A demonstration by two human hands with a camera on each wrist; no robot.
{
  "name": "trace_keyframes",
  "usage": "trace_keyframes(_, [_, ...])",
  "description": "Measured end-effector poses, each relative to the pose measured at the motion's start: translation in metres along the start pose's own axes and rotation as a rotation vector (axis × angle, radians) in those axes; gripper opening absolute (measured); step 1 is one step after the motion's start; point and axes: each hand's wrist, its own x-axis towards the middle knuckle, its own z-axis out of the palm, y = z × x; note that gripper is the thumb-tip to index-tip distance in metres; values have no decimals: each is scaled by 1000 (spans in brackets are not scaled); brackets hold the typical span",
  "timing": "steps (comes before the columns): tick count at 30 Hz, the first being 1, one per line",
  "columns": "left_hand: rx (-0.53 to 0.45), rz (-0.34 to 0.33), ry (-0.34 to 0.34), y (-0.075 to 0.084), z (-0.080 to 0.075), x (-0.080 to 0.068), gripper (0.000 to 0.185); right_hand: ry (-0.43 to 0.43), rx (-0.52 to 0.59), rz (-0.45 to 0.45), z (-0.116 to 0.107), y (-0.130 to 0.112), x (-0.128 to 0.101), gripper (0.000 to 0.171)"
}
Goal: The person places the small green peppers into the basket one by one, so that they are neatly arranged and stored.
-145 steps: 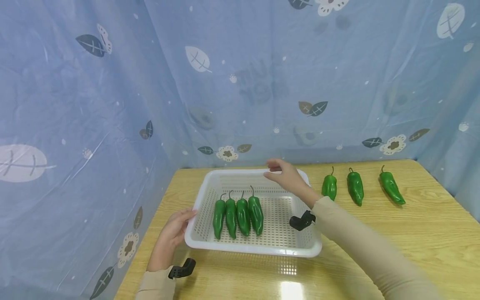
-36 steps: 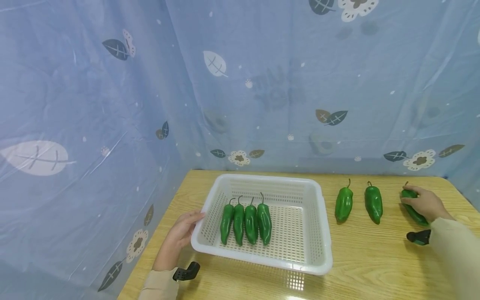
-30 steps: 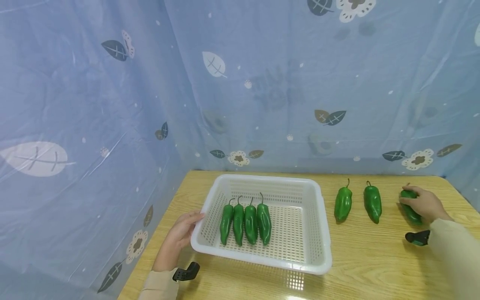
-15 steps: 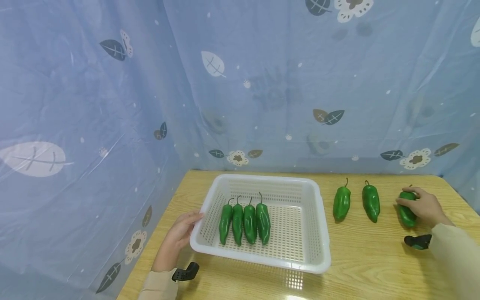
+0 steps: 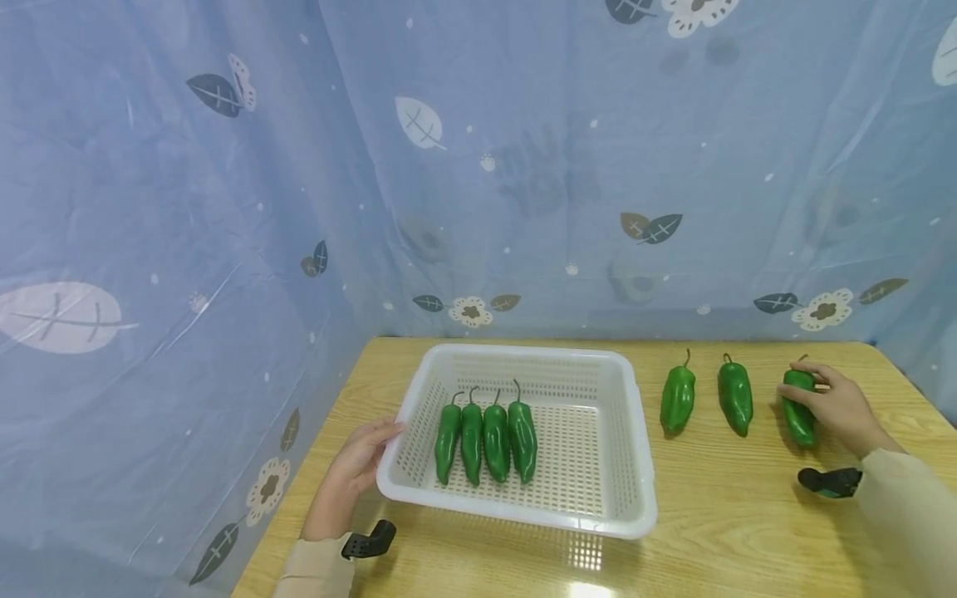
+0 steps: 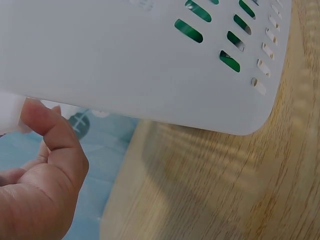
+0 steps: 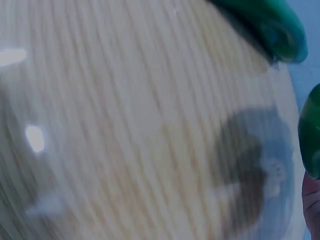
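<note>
At the table's right side my right hand [image 5: 836,407] holds a green chili pepper [image 5: 798,419] between thumb and fingers, its stem end up toward the back. In the right wrist view that pepper [image 7: 311,132] shows at the right edge with a fingertip [image 7: 311,202] below it. Two more green peppers lie to its left, a middle one [image 5: 736,397] and one nearer the basket [image 5: 677,400]. My left hand [image 5: 359,455] grips the left rim of a white plastic basket [image 5: 516,513], thumb on the rim in the left wrist view. Inside, several green peppers [image 5: 484,440] lie side by side.
The basket stands on a wooden table [image 5: 718,531], with the peppers in its left half. A blue patterned curtain [image 5: 523,208] closes off the back and left sides. Black wrist mounts [image 5: 370,540] sit on both forearms.
From over the basket, my right hand has moved to the rightmost pepper and taken hold of it. That pepper has turned straighter and shifted left toward its neighbour. My left hand keeps its grip.
</note>
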Motion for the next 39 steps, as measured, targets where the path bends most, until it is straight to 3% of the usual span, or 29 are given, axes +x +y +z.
trace_keyframes(20, [-4, 0, 17, -1, 1, 0, 55, 25, 201, -64, 10, -49, -2, 62])
trace_keyframes(29, [-11, 5, 14, -1, 0, 0, 53, 14, 155, -57, 12, -82, -5, 65])
trace_keyframes(39, [-23, 19, 10, -2, 0, 1, 52, 8, 229, -109, 16, -119, -7, 58])
